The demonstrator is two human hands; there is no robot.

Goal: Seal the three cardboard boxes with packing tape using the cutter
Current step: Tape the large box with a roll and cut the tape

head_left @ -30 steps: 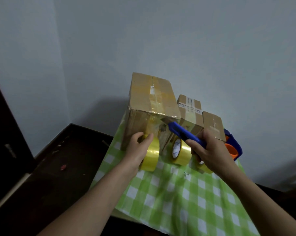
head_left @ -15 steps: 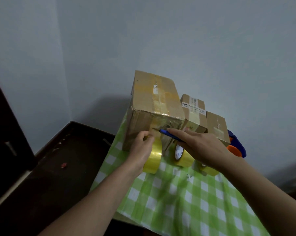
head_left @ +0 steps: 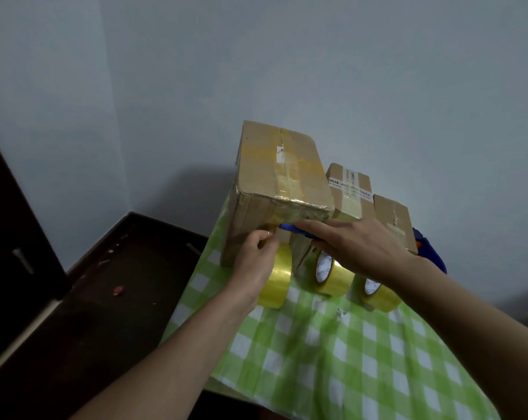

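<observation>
I looked down at a surface (head_left: 332,359) covered in a green-and-white checked cloth, set in a corner of pale walls. Three cardboard boxes stood in a row at its far side. The big box (head_left: 274,189) was on the left, with yellowish tape already across its top. A mid box (head_left: 352,192) with a printed label strip stood just beside it, and a small box (head_left: 394,221) came next on the right.

My left hand (head_left: 258,262) was closed around a roll (head_left: 276,278) of yellow tape, holding it on edge against the near face of the big box, thumb and fingers pinched at the tape end near the box's upper edge. My right hand (head_left: 356,247) reached across, fingers clamped on a blue cutter (head_left: 291,228), whose tip touched the box face just beside my left thumb. I could not tell whether a blade was out.

Two more rolls stood on edge on the cloth: a second roll (head_left: 332,275) under my right hand, and a third roll (head_left: 378,294) under my right wrist. A blue and orange dispenser (head_left: 428,251) showed partly behind the small box.
</observation>
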